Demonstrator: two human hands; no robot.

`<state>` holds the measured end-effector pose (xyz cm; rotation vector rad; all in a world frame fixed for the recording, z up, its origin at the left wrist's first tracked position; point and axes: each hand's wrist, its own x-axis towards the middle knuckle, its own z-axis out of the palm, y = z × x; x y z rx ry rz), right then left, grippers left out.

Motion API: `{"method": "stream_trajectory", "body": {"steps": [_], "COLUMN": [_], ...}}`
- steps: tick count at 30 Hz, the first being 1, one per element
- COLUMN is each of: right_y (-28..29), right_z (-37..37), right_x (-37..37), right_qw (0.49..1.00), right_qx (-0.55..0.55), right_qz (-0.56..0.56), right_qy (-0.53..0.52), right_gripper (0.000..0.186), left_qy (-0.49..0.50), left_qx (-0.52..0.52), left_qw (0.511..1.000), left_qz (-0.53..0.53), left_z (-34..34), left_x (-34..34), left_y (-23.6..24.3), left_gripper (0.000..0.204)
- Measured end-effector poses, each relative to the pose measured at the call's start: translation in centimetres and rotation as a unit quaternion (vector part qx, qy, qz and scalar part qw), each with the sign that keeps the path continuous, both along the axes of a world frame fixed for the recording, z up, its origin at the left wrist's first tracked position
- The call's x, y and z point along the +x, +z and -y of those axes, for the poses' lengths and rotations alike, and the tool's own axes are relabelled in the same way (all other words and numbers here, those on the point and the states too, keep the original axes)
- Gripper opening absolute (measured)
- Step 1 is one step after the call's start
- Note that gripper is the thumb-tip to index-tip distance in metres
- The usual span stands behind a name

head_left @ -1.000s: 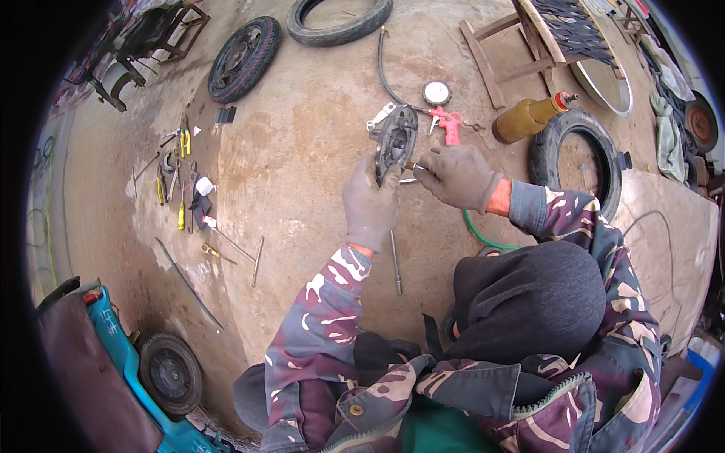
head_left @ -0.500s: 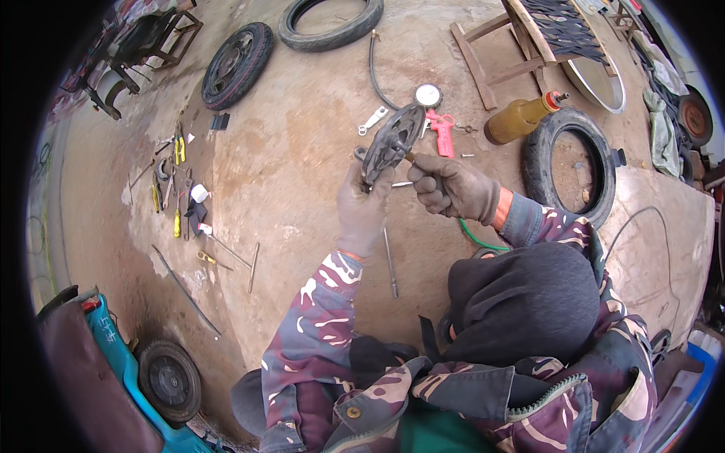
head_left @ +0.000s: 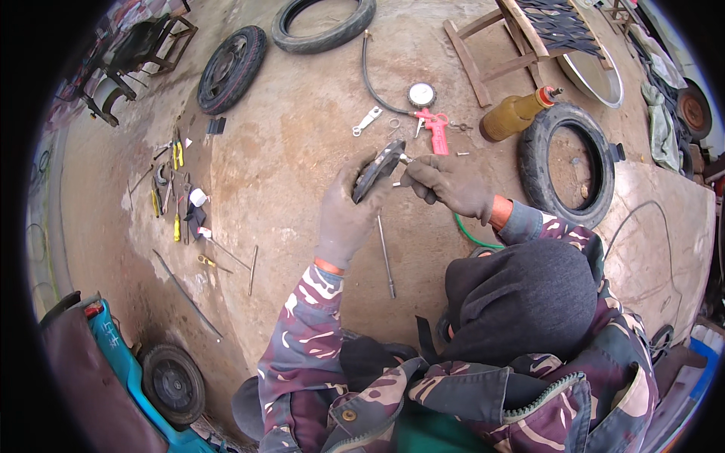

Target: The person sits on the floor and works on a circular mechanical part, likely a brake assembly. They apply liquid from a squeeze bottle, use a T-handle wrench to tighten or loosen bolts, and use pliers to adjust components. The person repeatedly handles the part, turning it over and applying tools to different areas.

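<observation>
Held item: a dark disc-shaped part (head_left: 380, 170), raised off the floor, left of the red air gun (head_left: 436, 134) and nearer the person. It is tilted almost edge-on to the view. The gloved left hand (head_left: 346, 215) is clamped on its near left edge, thumb and fingers on opposite faces, presumably to steady it and leave the right side free. The gloved right hand (head_left: 451, 185), just on the near side of the air gun, has its fingertips closed on a slim metal piece (head_left: 405, 158) that meets the disc's right side (whether it is seated there or only touching cannot be told). Holding it by the fingertips suggests fine control.

Surroundings: the gauge (head_left: 422, 95) lies just beyond the air gun, beside its black hose (head_left: 368, 68). To the gun's right stands a yellowish bottle (head_left: 513, 118), then a bare tyre (head_left: 532, 162). Yellow-handled pliers (head_left: 177, 153) lie well to its left among other hand tools, apparently set aside to keep the working area open.
</observation>
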<state>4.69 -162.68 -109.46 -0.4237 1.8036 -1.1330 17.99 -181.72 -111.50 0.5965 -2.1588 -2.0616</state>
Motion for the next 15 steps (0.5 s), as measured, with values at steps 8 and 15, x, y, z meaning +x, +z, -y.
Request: {"method": "stream_trajectory", "body": {"steps": [8,15], "right_y": [-1.6,-1.5], "right_z": [-0.9,-1.1], "right_x": [0.4,-1.5], "right_qw": [0.876,0.992], "right_qx": [0.098,0.022], "right_qz": [-0.461,-0.108], "right_qy": [0.102,0.068], "right_gripper": [0.042,0.041], "left_qy": [0.009,0.022], "left_qx": [-0.165,-0.028], "left_qw": [0.985,0.999], "left_qz": [-0.055,-0.007], "left_z": [-1.7,-1.9], "left_x": [-0.4,-0.1], "left_y": [-1.3,-1.5], "left_gripper": [0.043,0.041]}}
